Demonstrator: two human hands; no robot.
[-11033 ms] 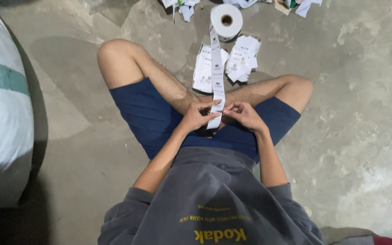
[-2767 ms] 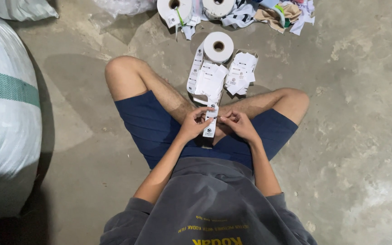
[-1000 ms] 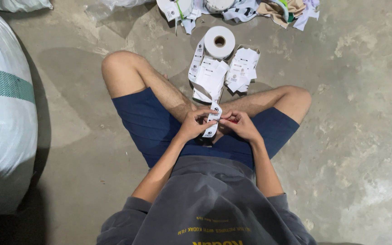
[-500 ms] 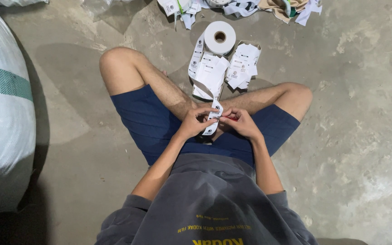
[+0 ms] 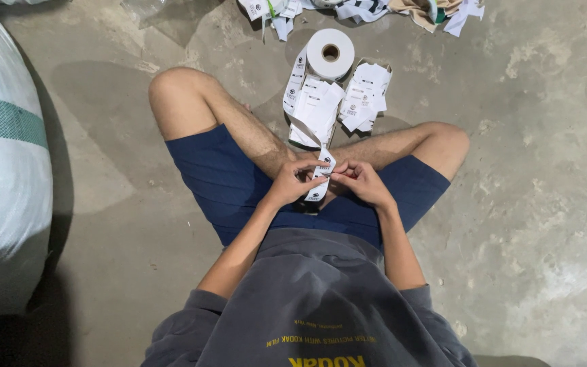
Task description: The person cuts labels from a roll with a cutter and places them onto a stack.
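Where the fingers meet over the lap, the label strip (image 5: 320,178) is partly covered, so the exact spot being worked is hard to make out. Both the left hand (image 5: 292,182) and the right hand (image 5: 360,182) are pinched shut on that strip, which runs up to the white roll (image 5: 330,53) on the concrete floor (image 5: 545,170). Two piles of loose labels (image 5: 365,95) lie just below the roll. Left of the roll, a white sack (image 5: 1,170) is cut off. Compared with half a second ago, hands and strip sit much the same.
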